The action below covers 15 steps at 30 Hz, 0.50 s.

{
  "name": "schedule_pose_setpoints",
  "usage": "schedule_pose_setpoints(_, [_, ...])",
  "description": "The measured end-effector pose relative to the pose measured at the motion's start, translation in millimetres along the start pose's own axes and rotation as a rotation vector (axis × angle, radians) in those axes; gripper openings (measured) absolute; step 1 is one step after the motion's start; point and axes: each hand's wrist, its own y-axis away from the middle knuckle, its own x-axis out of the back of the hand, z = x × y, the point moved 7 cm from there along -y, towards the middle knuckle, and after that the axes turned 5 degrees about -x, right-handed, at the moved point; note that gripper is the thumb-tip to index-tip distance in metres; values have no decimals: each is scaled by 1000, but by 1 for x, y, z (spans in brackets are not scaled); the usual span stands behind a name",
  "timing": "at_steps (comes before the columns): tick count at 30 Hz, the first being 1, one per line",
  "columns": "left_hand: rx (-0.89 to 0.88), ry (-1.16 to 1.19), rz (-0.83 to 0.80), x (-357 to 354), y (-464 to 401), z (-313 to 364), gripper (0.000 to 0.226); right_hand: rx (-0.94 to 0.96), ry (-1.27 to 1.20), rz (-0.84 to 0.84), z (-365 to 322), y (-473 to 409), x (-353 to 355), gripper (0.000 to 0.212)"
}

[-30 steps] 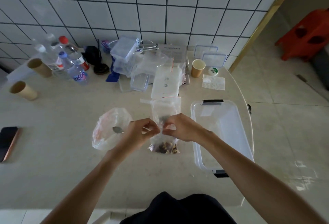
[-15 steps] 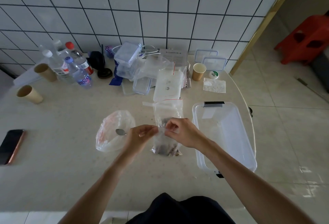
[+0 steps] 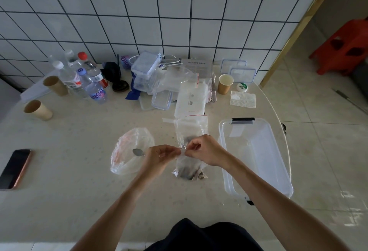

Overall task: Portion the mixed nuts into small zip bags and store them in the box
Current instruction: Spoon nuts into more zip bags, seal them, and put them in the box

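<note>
A small clear zip bag (image 3: 189,171) with mixed nuts in its bottom hangs upright above the counter. My left hand (image 3: 160,156) and my right hand (image 3: 205,150) both pinch its top edge, fingertips nearly meeting. My left hand also holds a metal spoon (image 3: 138,152), whose bowl sticks out to the left over a crumpled clear plastic bag (image 3: 129,151). A stack of unused zip bags (image 3: 191,129) lies just behind the hands. The clear storage box (image 3: 278,137) stands open to the right; I see nothing in it.
A dark phone (image 3: 15,168) lies at the left edge. Paper cups (image 3: 38,109), water bottles (image 3: 93,85), stacked clear containers (image 3: 145,73) and lids (image 3: 242,72) crowd the back by the tiled wall. The counter edge curves past the box; a red stool (image 3: 346,45) stands on the floor.
My hands have shifted slightly along the bag's top edge, still pinching it. The view has tilted a little; the bag hangs in the same place.
</note>
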Motion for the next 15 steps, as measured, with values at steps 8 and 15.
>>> schedule_pose_setpoints(8, [35, 7, 17, -4, -4, 0, 6, -24, -50, -24, 2, -1, 1, 9])
schedule_pose_setpoints(15, [36, -40, -2, -4, -5, 1, 2, -24, -20, -26, 1, -4, -1, 10])
